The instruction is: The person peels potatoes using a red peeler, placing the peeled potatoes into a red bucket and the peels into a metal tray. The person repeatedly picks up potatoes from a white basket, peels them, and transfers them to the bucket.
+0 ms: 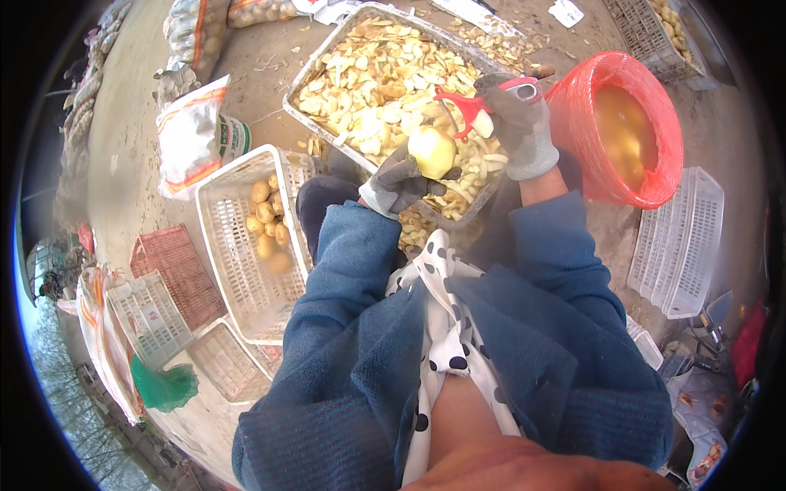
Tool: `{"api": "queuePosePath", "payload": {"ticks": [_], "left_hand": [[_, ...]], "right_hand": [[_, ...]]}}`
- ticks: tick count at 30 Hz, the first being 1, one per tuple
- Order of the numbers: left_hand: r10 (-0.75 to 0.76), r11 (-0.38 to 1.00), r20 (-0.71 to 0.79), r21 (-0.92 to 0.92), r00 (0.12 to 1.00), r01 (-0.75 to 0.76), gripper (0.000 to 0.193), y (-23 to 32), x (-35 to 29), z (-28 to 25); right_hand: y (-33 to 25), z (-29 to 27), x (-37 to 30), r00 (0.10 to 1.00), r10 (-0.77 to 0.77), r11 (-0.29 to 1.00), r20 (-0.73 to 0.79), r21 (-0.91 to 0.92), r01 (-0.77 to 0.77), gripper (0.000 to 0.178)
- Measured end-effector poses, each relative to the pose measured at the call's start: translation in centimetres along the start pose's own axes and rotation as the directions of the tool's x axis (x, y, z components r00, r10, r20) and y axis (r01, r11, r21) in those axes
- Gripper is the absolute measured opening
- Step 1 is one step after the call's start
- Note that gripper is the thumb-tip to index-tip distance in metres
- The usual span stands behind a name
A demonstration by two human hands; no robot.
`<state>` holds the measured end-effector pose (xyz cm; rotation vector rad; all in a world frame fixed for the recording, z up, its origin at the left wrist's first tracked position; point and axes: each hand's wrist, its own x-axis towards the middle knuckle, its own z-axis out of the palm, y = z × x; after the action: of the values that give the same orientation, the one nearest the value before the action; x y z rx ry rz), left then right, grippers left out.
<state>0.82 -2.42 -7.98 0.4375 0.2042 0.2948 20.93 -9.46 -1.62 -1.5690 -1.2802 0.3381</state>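
Observation:
In a grey glove, my left hand (pixel 396 183) is closed round a peeled, pale yellow potato (pixel 432 152). My right hand (pixel 519 119), gloved the same way, grips a red-handled peeler (pixel 468 110) just to the right of the potato. Whether the blade touches the potato I cannot tell. Both hands are over the near side of a large pale crate (pixel 296 105) heaped with potato peelings (pixel 385 74). Beside my right hand stands a tub lined with red plastic (pixel 573 123), with murky yellowish water (pixel 622 135) and pale potatoes in it.
To my left, a white crate (pixel 237 303) holds several unpeeled potatoes (pixel 268 214). Red and white crates (pixel 176 266) lie farther left, near a green net bag (pixel 166 386). Stacked white crates (pixel 678 245) stand at right. Filled sacks (pixel 196 37) are at the far left.

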Motion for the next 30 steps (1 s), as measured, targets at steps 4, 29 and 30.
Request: {"api": "queuePosePath", "payload": {"ticks": [4,29,30], "left_hand": [[0.015,0.986,-0.088,0.164,0.996,0.000,0.078,-0.3,0.6,1.0],[0.100,0.916,-0.073,0.397,0.992,-0.063,0.060,1.1,-0.9,1.4],[0.099,0.906,-0.070,0.418,0.993,-0.061,0.060,1.1,-0.7,1.3]], "right_hand": [[0.0,0.4,0.0,0.959,-0.262,0.932,0.108,-0.228,0.280,0.008],[-0.1,0.5,1.6,0.747,0.662,0.543,0.066,0.644,-0.538,0.014],[-0.5,0.4,1.2,0.791,0.586,0.509,0.177,0.679,-0.529,0.013]]}}
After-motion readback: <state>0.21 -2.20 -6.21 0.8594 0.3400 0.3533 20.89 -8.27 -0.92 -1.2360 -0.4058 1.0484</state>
